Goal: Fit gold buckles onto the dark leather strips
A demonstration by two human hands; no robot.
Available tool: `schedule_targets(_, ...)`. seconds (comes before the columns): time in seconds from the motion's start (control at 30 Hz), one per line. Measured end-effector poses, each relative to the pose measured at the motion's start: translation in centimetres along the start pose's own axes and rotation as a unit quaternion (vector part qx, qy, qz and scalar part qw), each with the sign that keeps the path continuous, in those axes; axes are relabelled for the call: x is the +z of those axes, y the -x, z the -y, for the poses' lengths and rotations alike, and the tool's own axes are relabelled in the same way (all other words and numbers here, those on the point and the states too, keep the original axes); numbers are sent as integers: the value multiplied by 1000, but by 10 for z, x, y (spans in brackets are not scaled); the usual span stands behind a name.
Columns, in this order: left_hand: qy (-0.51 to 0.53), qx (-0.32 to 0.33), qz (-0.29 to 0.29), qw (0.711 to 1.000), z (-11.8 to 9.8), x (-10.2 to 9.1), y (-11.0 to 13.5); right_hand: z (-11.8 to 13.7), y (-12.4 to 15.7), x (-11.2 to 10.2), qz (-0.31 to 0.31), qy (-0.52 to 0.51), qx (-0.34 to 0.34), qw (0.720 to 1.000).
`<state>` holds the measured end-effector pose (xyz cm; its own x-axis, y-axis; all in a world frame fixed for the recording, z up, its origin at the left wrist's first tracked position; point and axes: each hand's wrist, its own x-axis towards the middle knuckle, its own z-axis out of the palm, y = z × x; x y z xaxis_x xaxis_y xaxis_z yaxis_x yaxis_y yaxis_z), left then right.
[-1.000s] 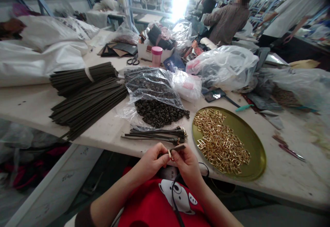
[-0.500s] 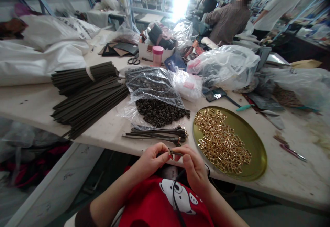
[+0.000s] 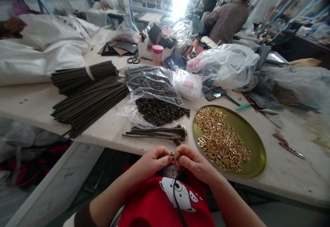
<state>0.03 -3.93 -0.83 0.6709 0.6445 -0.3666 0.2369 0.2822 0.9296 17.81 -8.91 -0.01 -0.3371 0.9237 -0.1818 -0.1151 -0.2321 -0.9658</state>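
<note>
My left hand [image 3: 156,157] is closed in a pinch on a small gold buckle [image 3: 172,156], held just in front of the table edge. Fingertip to fingertip with it, my right hand [image 3: 190,160] pinches a dark strap piece [image 3: 178,158], mostly hidden by the fingers. Just beyond my hands lie several dark straps [image 3: 154,134] with gold buckles at their right ends. Behind these, small dark loops [image 3: 161,111] spill from a clear plastic bag [image 3: 154,82]. To the right, a round gold-coloured tray [image 3: 254,148] carries a heap of gold buckles [image 3: 223,137].
Bundled long dark strips [image 3: 90,96] lie at the left. Scissors [image 3: 133,60], a pink-lidded jar [image 3: 157,55] and plastic bags [image 3: 224,65] stand farther back. A phone [image 3: 215,94] and a pen-like tool [image 3: 292,150] lie right. Co-workers [image 3: 228,20] are in the background.
My right hand has turned and its fingertips have drawn in close to the left hand's. The strap length seen between its fingers before is now mostly covered. Left hand stays nearly in place.
</note>
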Motion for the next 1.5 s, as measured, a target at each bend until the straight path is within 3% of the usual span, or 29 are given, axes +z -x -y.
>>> schedule_targets(0.17, -5, 0, -12, 1000, -2, 2, -1, -5, -1, 5, -30, 83, -53, 995)
schedule_targets(0.33, -56, 17, -27, 998, 1, 1, -1, -9, -4, 12, -62, 196, -141, 968)
schedule_targets(0.77, -157, 36, -50, 986, 2, 4, -4, -13, -4, 16, -128, 312, -109, 935)
schedule_targets(1.03, -117, 13, -40, 992, 3, 4, -6, -15, -4, 13, -156, 235, -61, 957)
schedule_targets(1.27, -169, 42, -60, 983, -4, 8, -8, -34, -9, 12, -222, 110, -50, 968)
schedule_targets(1.37, -197, 52, -65, 977, -4, 9, -7, -38, -9, 13, -254, 118, -66, 958)
schedule_targets(1.5, -203, 62, -45, 976, -2, 8, -4, -38, -7, 16, -286, 246, -137, 916)
